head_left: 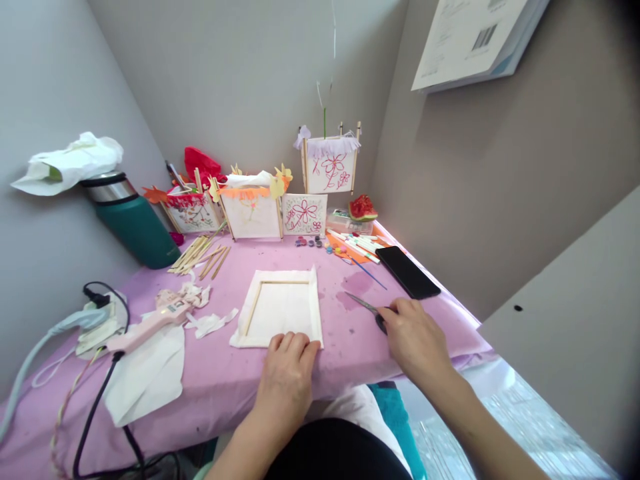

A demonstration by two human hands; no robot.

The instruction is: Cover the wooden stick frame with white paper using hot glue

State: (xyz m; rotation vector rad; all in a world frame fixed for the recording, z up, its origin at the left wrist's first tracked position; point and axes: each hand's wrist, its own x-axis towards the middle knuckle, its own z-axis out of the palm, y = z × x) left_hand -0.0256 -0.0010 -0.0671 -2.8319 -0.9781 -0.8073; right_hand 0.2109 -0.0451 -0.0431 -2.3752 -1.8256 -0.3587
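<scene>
White paper or cloth (283, 310) lies flat on the table with a thin wooden stick frame on it. Its right and lower edges look folded over the sticks. My left hand (287, 370) rests on the lower edge of this frame, fingers together. To the right, my right hand (413, 333) is closed around the handles of the scissors (361, 301), whose blades point left and away from me. The scissors lie low over the pink tablecloth, near the phone.
A black phone (407, 272), markers (357, 245) and a blue brush (369, 274) lie at the right. Decorated lanterns (251, 213) stand behind. On the left are sticks (197, 257), a pink glue gun (150, 330) with cables, paper scraps and a green bottle (137, 227).
</scene>
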